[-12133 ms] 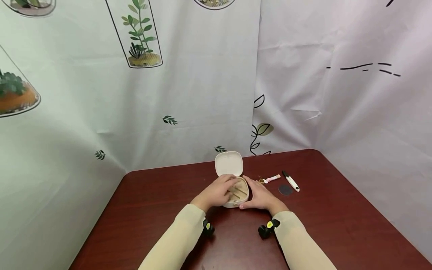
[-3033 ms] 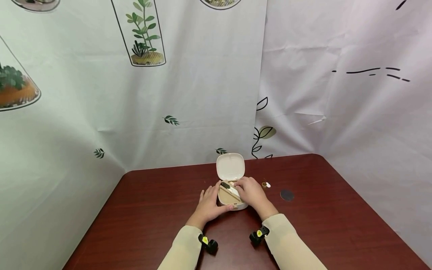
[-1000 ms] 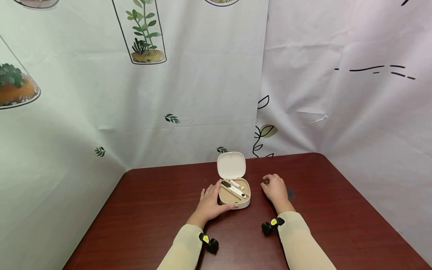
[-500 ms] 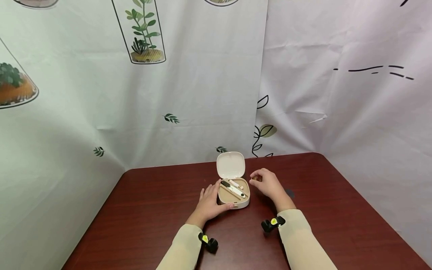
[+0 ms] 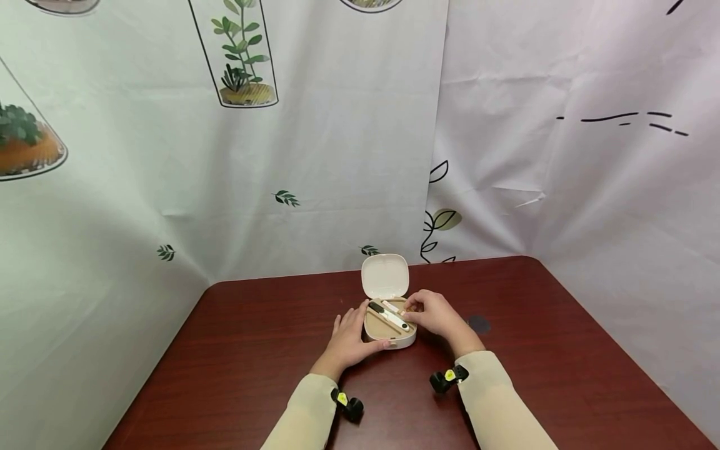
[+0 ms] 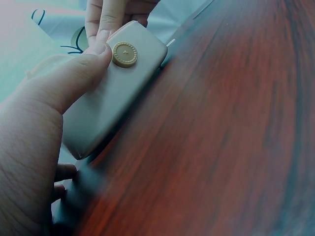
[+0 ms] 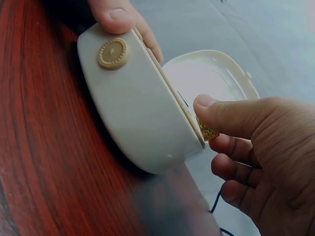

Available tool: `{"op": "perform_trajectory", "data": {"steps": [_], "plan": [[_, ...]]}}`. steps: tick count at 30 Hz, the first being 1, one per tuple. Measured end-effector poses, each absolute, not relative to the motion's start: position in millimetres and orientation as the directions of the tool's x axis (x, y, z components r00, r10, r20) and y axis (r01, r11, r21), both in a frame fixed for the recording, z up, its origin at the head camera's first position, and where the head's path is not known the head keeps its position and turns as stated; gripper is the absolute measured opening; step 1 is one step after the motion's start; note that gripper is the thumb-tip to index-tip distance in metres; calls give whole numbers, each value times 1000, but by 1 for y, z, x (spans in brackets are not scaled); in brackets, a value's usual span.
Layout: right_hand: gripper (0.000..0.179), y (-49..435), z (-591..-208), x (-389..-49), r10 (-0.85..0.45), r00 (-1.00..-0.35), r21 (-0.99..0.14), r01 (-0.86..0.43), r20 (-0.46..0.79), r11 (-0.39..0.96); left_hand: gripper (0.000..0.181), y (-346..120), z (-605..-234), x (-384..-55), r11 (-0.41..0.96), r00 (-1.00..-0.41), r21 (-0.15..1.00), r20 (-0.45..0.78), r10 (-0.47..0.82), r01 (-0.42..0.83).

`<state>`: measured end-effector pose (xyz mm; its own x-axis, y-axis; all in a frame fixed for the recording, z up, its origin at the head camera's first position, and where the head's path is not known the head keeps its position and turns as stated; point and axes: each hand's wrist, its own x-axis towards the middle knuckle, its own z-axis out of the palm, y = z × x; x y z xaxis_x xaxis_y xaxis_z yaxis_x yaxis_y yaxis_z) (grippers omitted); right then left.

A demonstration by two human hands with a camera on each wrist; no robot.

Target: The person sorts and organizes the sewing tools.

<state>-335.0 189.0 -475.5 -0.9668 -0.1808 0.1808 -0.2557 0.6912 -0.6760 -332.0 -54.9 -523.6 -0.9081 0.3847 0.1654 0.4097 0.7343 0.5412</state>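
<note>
A cream sewing box (image 5: 406,341) stands on the table with its lid (image 5: 385,276) raised. My left hand (image 5: 347,340) holds it, fingers at the left side and thumb on the front, beside the round gold button (image 6: 125,54). Over the box's right rim, my right hand (image 5: 437,314) pinches a gold dimpled thimble (image 7: 206,132) between thumb and fingers. White thread snips (image 5: 389,316) with a dark tip lie diagonally in the tan tray. Behind them lies a small white stick-like piece (image 5: 389,306), partly hidden by the right hand.
A dark grey disc (image 5: 479,324) lies on the red-brown table (image 5: 253,350), to the right of my right hand. A white printed cloth (image 5: 349,156) hangs behind the table. Both wrists wear small black cameras.
The snips and white piece have gone from the table into the tray. My right hand has picked up the gold thimble and brought it left over the box. The left hand stays on the box.
</note>
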Motion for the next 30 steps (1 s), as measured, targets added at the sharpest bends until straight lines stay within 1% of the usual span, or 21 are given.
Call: {"op": "perform_trajectory", "data": {"steps": [11,19,27,30], "plan": [[11,184,-472,-333,-162,-976,-670,-216,142,710,111,-54,-524,-333,737,-910,541,159,383,405],[10,185,-474,-334,-159,-983,-682,-176,89,709,112,-55,-527,-332,737,-909,541,158,385,406],[9,187,-475,-334,-148,-986,-704,-161,80,692,113,-55,-528,-334,735,-906,536,168,388,414],[13,191,-474,-336,-166,-981,-719,-187,101,669,113,-56,-526,-334,733,-905,538,170,389,416]]}}
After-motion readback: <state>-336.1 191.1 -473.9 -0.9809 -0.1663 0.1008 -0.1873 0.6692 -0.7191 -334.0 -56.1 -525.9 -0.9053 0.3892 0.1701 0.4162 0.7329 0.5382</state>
